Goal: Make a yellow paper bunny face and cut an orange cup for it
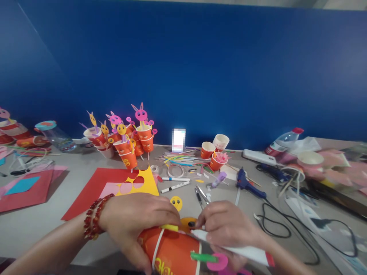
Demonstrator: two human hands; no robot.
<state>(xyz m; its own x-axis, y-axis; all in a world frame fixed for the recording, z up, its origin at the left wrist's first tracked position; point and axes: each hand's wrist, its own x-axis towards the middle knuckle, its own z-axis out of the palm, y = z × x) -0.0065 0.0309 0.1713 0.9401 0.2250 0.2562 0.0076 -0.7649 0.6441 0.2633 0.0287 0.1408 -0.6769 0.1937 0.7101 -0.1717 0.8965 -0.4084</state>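
My left hand (pixel 134 215) is wrapped round a red-orange paper cup (pixel 176 254) that lies tilted on its side close to me. A green strip (pixel 203 257) with a pink paper disc (pixel 220 262) at its end sticks out from the cup. In my right hand (pixel 226 223) is a white marker (pixel 249 255) with a red end, its other end pointing at a yellow paper face (pixel 186 222) with a dark eye. Fingers of both hands are close to this face and partly hide it. Beyond them, another yellow smiley disc (pixel 176 203) lies on the table.
Decorated cups with bunny faces (pixel 123 139) stand back left. Red paper (pixel 83 191) and cut yellow sheet (pixel 149 179) lie left. Markers (pixel 175 186), scissors (pixel 202 194), a blue glue gun (pixel 249 185) with a black cord (pixel 275 233), and a plastic bottle (pixel 282 143) lie ahead and right.
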